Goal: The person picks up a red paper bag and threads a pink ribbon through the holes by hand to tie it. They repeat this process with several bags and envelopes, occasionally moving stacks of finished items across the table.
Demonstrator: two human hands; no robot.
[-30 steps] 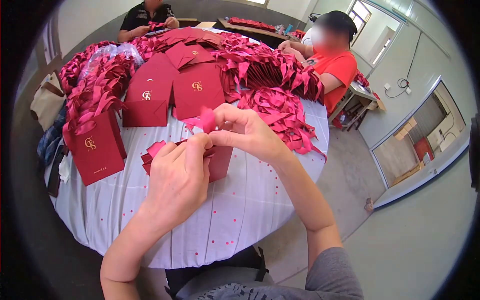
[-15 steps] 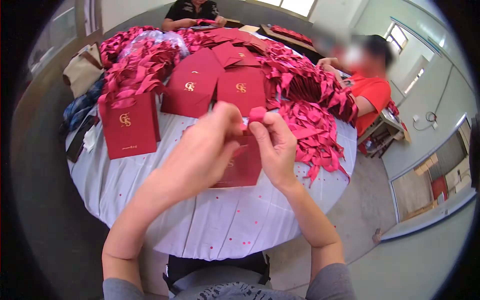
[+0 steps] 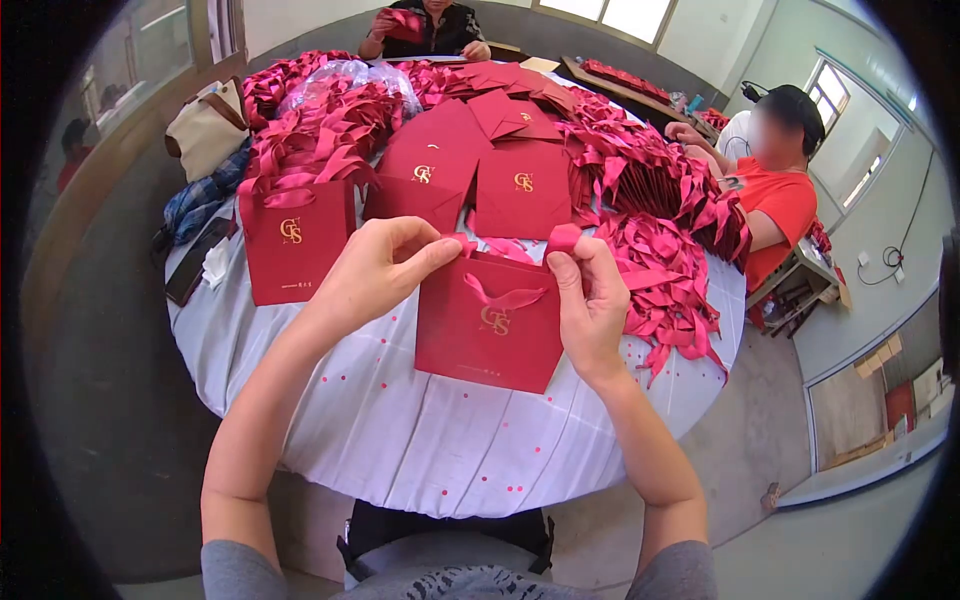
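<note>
In front of me a red paper gift bag (image 3: pixel 485 345) with a gold logo stands on the white tablecloth. A pink ribbon handle (image 3: pixel 512 299) loops across its front panel. My left hand (image 3: pixel 385 265) is at the bag's upper left corner, thumb and finger pinching one end of a ribbon (image 3: pixel 466 243). Over the upper right corner, my right hand (image 3: pixel 592 305) pinches a ribbon end (image 3: pixel 563 238) between thumb and bent fingers. The ribbon's middle part is mostly hidden at the back of the bag's opening.
Finished-looking bags (image 3: pixel 300 250) with ribbons stand at the left. Flat red bags (image 3: pixel 525 190) lie beyond mine. Loose pink ribbons (image 3: pixel 665 290) are heaped at the right. One person (image 3: pixel 775 200) sits at the right, another (image 3: pixel 435 30) across the table. Red dots speckle the tablecloth (image 3: pixel 400 440).
My hands have moved apart from close together above the bag to its two upper corners, each keeping a ribbon end. The front handle and logo now show. The view has shifted slightly.
</note>
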